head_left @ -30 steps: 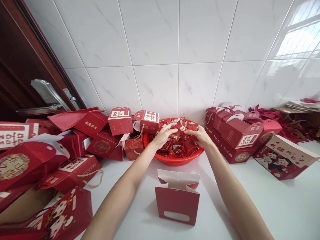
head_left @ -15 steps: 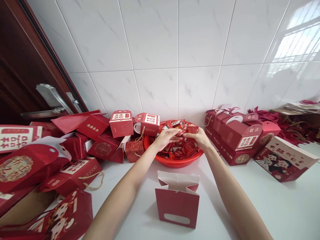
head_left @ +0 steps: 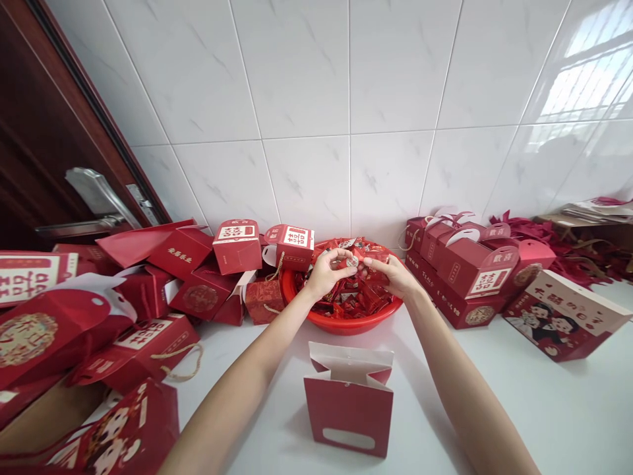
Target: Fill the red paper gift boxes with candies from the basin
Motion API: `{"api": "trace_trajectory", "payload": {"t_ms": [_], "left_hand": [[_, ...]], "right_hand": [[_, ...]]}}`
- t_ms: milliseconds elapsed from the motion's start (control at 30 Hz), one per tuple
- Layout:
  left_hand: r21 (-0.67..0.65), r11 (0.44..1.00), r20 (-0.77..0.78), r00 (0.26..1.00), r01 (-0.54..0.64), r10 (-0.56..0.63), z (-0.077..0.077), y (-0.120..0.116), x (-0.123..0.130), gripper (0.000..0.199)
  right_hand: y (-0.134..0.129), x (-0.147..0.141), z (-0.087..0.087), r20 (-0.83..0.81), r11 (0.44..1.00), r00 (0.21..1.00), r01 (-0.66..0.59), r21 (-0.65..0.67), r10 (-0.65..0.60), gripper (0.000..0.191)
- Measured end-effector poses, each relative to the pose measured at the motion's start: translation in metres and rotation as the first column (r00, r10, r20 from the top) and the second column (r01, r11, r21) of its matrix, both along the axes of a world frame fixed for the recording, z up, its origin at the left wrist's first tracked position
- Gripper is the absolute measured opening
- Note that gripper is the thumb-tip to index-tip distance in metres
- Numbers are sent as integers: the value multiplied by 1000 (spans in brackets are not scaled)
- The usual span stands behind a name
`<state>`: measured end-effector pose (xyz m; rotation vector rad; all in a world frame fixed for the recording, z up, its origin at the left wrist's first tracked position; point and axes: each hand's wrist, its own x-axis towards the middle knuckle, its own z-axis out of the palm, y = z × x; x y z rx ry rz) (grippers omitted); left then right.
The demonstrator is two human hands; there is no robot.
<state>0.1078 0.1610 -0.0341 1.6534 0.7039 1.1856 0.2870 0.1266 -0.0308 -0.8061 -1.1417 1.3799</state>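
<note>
Both my hands are over a red plastic basin (head_left: pixel 341 324) heaped with red-wrapped candies (head_left: pixel 363 297). My left hand (head_left: pixel 330 272) is closed, pinching a small wrapped candy (head_left: pixel 352 262) with a pale round mark between thumb and fingers. Close beside it, my right hand (head_left: pixel 393 274) is also closed, its fingertips on red wrapping next to that candy; whether this is the same piece or another, I cannot make out. In front of the basin a red gift box (head_left: pixel 349 412) stands upright with its top open and an oval window low on its front.
Piled red boxes (head_left: pixel 202 297) with cord handles fill the left side, beside a dark door (head_left: pixel 54 132). Stacked red boxes (head_left: pixel 469 270) stand right of the basin. A printed box (head_left: pixel 558 316) leans farther right, near dark red ribbons (head_left: pixel 534 237). A tiled wall (head_left: pixel 306 178) bounds the back.
My left hand's fingers have curled in from a flatter pose, now pinching the small candy. My right hand stays close to it over the basin. The view has shifted slightly.
</note>
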Motion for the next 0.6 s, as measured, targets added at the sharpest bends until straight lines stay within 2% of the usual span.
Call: {"api": "trace_trajectory", "payload": {"t_ms": [100,200,267,333,400,433,500,600], "left_hand": [[23,999,-115,993,42,-39,-2,0,1,30],[88,996,-305,952,30,-1,-5,-2,1,13],[201,979,-515,848,-21,124,-6,-5,2,10],[303,953,-711,658,-28,246,-4,-10,4,12],[347,938,-833,461,8,305,-1,-16,7,13],[354,935,-866,388,31,315,0,-18,9,13],[363,930,-894,307,64,327,3,-22,11,16],[368,924,-896,301,98,325,4,-21,12,14]], "right_hand": [[3,-1,-3,-48,999,998,36,-32,-38,30],[7,0,-7,-151,982,973,164,-88,-176,31],[10,1,-8,-206,967,946,233,-106,-251,28],[13,2,-9,-238,958,928,268,-106,-286,24],[16,4,-10,-274,948,908,297,-113,-317,22],[18,4,-11,-297,941,893,316,-126,-339,21],[20,6,-12,-337,925,862,343,-162,-379,19],[23,9,-13,-334,926,864,333,-179,-376,18]]}}
